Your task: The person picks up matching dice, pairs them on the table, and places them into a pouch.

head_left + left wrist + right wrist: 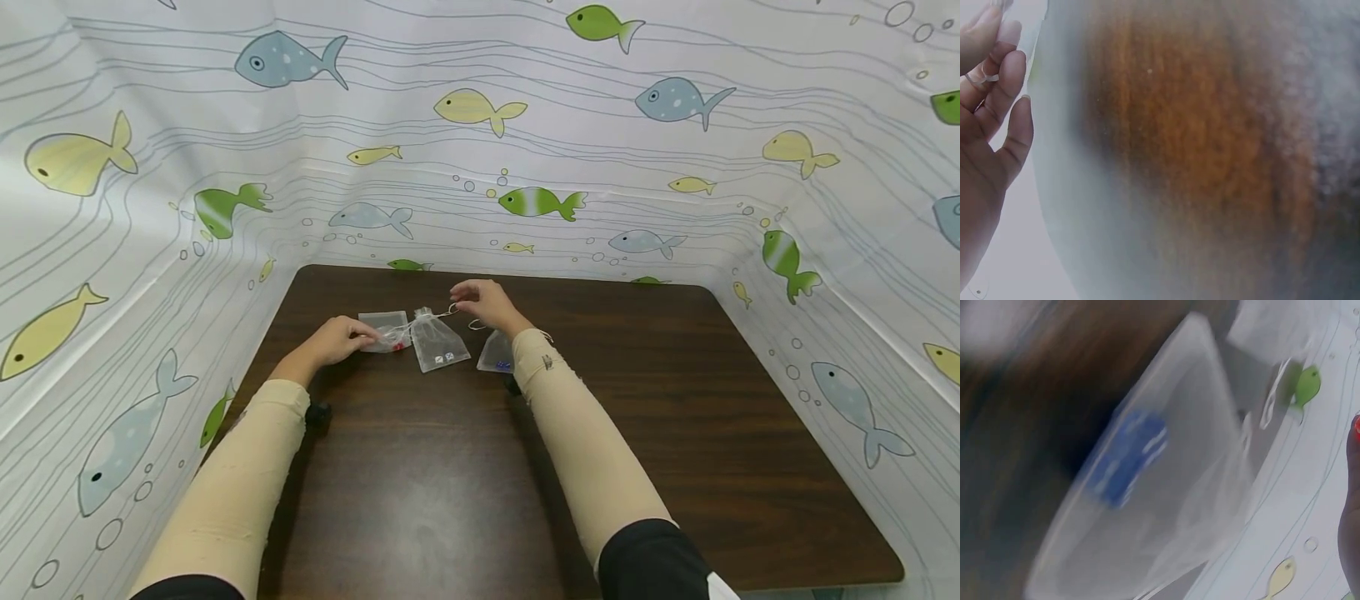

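Observation:
A sheer white drawstring pouch lies in the middle, its neck gathered and two white dice at its bottom. White cord stretches from its neck toward both hands. My left hand pinches cord at the left, over another sheer pouch with red pieces; cord also shows between the fingers in the left wrist view. Up and right of the middle pouch, my right hand holds the other cord end with bent fingers. Beneath the right wrist lies a third pouch with blue pieces, partly hidden.
The dark wooden table runs toward me and to the right. A white sheet printed with fish surrounds its back and sides. Loose cord loops lie above the right pouch. Dark straps sit under the wrists.

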Motion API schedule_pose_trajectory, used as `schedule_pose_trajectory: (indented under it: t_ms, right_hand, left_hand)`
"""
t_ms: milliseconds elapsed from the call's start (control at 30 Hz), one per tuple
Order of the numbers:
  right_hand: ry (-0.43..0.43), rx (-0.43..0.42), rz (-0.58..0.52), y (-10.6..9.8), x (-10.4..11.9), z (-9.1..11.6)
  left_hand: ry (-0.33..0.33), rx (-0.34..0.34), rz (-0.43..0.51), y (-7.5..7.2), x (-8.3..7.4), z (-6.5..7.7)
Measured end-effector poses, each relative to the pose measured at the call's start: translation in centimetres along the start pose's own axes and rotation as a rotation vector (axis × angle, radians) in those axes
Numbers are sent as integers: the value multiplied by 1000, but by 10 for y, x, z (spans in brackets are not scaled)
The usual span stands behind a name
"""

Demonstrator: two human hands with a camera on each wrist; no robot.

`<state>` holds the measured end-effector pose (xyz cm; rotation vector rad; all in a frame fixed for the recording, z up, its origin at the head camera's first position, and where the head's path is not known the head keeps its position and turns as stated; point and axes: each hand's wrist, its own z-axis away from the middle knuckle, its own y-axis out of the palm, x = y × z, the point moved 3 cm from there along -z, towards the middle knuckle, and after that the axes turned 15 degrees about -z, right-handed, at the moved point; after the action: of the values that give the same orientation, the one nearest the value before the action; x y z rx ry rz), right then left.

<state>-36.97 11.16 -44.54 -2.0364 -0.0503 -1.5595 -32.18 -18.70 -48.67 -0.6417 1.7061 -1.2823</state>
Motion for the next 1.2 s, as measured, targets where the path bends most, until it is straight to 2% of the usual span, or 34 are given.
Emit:
schedule_pose_trajectory:
  t_ms: [133, 433, 600, 900, 1200]
  right_hand:
    - [-11, 43, 23, 15, 11, -6]
    - [-45, 155, 175, 46, 30, -19]
    - [-37, 191, 187, 63, 39, -28]
    - [-31, 161, 219, 87, 50, -34]
    - [-52, 147, 244, 99, 48, -32]
  left_hand:
    - [12, -9, -3, -1, -1, -2]
    - [8, -1, 26, -3, -7, -10]
    - [19, 0, 35, -4, -9, -12]
    - [47, 13, 23, -4, -13, -12]
    - [30, 8, 21, -6, -11, -8]
